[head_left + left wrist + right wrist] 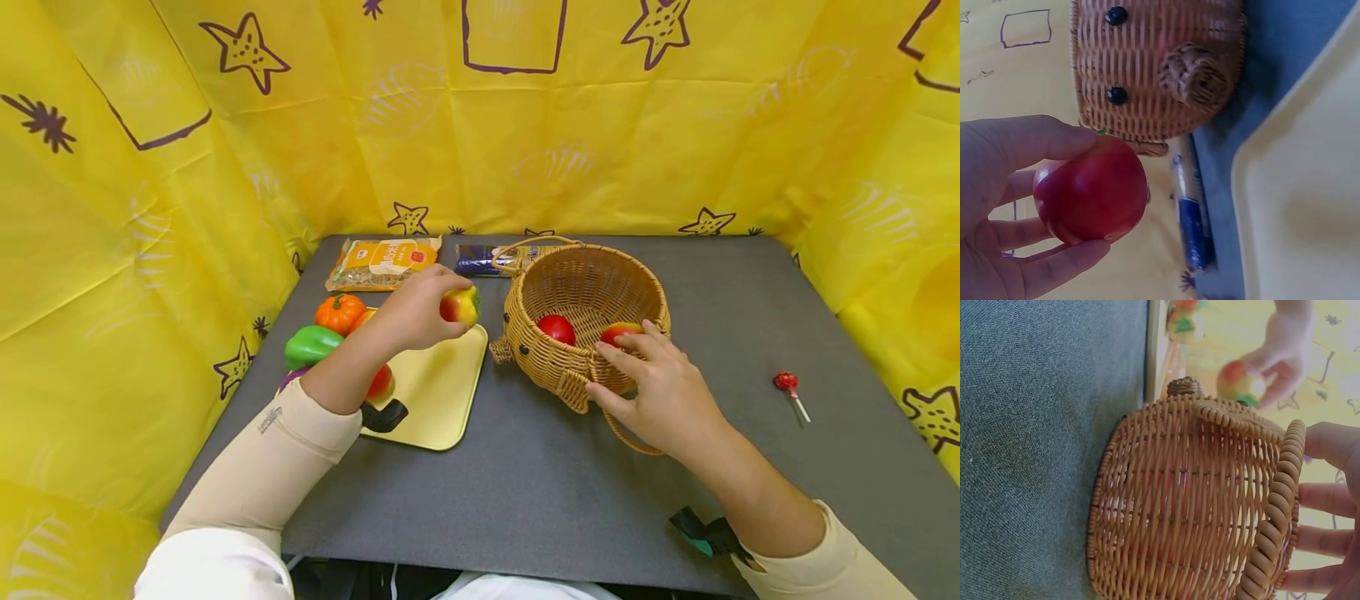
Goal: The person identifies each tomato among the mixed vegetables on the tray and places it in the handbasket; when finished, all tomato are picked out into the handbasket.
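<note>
My left hand (423,312) holds a red-and-yellow toy fruit (460,307) above the yellow tray, left of the wicker basket; its red side (1094,190) faces the left wrist view, thumb and fingers around it. The animal-shaped wicker basket (547,362) has button eyes and a snout. A round red toy fruit (557,329) and a red-orange toy fruit (619,333) lie inside. My right hand (663,387) rests on the basket's near right rim, fingers spread and fairly straight. In the right wrist view, the basket handle (1272,525) passes beside the fingers.
On the yellow tray (442,400) at left sit a toy pumpkin (341,313), a green toy pepper (311,345) and a red toy fruit (381,382). An orange food packet (382,263) and blue packet (476,260) lie behind; a lollipop (787,383) lies right.
</note>
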`<state>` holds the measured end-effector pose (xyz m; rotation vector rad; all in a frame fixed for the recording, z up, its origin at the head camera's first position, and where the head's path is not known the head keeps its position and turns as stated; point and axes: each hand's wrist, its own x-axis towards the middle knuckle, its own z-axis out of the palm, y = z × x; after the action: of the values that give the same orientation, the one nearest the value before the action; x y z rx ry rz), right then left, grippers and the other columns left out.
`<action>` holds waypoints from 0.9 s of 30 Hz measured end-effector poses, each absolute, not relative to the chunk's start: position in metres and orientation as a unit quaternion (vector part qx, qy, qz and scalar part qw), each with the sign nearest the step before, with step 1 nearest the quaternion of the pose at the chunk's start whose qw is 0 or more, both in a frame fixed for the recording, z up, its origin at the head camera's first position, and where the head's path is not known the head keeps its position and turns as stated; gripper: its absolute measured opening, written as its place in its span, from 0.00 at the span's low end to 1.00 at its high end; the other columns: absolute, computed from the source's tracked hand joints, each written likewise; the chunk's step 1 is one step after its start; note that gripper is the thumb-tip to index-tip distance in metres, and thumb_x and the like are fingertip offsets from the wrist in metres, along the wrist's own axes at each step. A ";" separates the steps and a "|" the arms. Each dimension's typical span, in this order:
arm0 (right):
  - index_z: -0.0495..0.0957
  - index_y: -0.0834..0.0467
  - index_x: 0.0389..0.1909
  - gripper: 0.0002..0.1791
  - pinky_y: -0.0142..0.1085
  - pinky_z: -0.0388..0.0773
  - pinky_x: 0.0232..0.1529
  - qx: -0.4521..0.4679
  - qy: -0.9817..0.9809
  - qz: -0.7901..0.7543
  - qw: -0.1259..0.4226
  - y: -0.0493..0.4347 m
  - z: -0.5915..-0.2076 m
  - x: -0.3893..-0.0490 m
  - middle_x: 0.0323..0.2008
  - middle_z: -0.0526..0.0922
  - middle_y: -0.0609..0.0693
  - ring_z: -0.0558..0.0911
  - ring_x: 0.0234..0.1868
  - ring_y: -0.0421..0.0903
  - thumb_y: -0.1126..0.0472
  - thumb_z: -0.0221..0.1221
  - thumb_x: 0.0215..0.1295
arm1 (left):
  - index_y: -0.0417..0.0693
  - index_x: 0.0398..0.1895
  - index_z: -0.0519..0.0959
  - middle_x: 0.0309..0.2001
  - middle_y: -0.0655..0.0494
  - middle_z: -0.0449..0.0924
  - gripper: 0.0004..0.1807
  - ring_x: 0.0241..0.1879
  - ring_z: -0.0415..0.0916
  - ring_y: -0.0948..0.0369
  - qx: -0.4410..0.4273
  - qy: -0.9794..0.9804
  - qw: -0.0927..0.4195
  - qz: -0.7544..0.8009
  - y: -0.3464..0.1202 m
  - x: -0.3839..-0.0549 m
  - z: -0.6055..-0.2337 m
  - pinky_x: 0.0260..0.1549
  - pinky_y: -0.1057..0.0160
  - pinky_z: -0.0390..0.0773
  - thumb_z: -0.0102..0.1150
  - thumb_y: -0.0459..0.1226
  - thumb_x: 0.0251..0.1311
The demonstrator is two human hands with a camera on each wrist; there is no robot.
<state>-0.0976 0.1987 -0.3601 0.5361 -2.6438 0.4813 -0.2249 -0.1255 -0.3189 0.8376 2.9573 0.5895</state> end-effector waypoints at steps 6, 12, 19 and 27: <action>0.86 0.56 0.55 0.28 0.71 0.72 0.56 0.192 -0.945 0.173 0.203 0.199 -0.361 -0.098 0.50 0.84 0.63 0.72 0.67 0.72 0.50 0.75 0.54 | 0.49 0.66 0.78 0.62 0.46 0.74 0.32 0.60 0.73 0.49 0.283 0.940 -0.007 0.190 -0.106 -0.226 -0.301 0.56 0.53 0.77 0.72 0.43 0.56; 0.86 0.57 0.55 0.29 0.70 0.72 0.58 0.193 -0.944 0.170 0.206 0.200 -0.363 -0.098 0.50 0.84 0.63 0.72 0.66 0.73 0.49 0.75 0.53 | 0.51 0.68 0.77 0.65 0.47 0.72 0.33 0.63 0.71 0.49 0.298 0.935 -0.014 0.191 -0.088 -0.225 -0.287 0.58 0.53 0.76 0.72 0.43 0.57; 0.86 0.56 0.55 0.29 0.71 0.73 0.56 0.193 -0.945 0.165 0.205 0.199 -0.361 -0.097 0.49 0.84 0.62 0.72 0.67 0.73 0.49 0.75 0.53 | 0.52 0.70 0.76 0.66 0.49 0.71 0.34 0.63 0.70 0.50 0.314 0.928 -0.015 0.199 -0.067 -0.223 -0.275 0.55 0.56 0.78 0.71 0.43 0.58; 0.87 0.56 0.54 0.29 0.71 0.74 0.54 0.195 -0.942 0.169 0.215 0.199 -0.362 -0.098 0.49 0.84 0.62 0.72 0.66 0.73 0.48 0.76 0.52 | 0.54 0.72 0.73 0.67 0.50 0.70 0.36 0.62 0.71 0.51 0.327 0.925 0.008 0.195 -0.035 -0.226 -0.284 0.52 0.58 0.79 0.70 0.47 0.60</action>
<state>-0.0980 0.1990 -0.3625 0.5404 -2.6127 0.4678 -0.2262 -0.0351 -0.2836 1.0221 2.8893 0.6084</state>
